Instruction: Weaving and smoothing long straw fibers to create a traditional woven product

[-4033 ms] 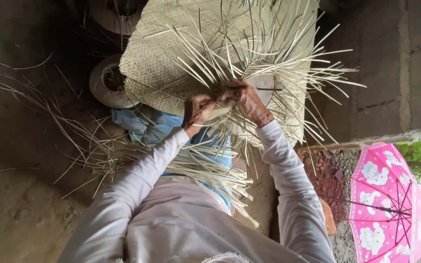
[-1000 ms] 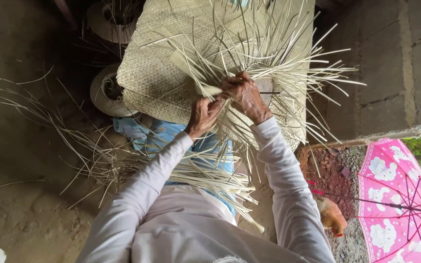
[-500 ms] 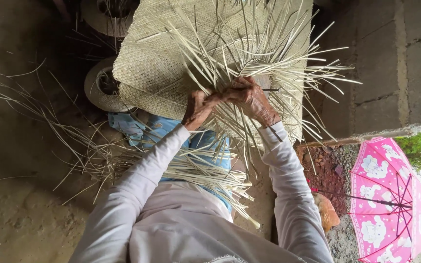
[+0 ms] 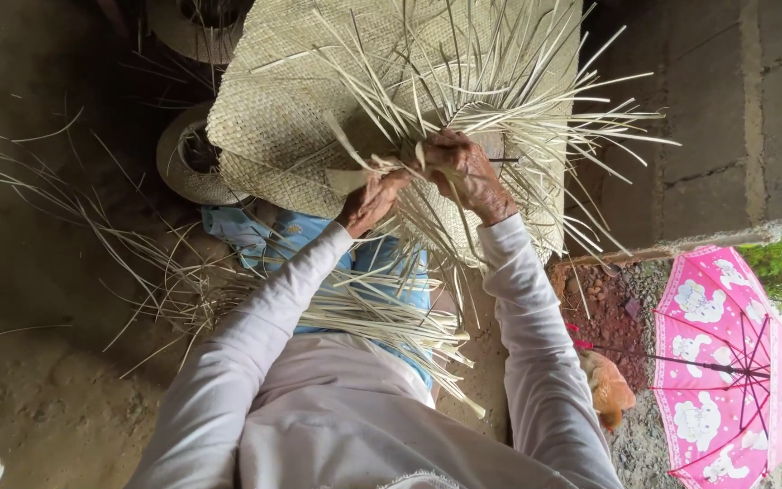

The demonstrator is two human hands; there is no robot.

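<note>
A large pale woven straw mat [image 4: 291,109] lies ahead of me, with several loose straw strips [image 4: 500,100] fanning out from its unfinished edge. My left hand [image 4: 371,201] pinches a flat strip that bends off to the left at the weave. My right hand [image 4: 465,172] presses down on a bunch of strips just beside it. Both hands meet at the mat's working edge. More cut strips [image 4: 373,317] lie across my lap on a blue cloth [image 4: 273,237].
Two round woven hats [image 4: 190,163] sit on the dirt floor to the left, under the mat. Stray straw is scattered over the ground. An open pink umbrella [image 4: 726,362] stands at the lower right, a chicken [image 4: 606,388] beside it. A block wall [image 4: 735,118] rises on the right.
My left hand has pulled one strip out to the left and folded it. The right hand shifted slightly up on the bunch. The view wobbled a little.
</note>
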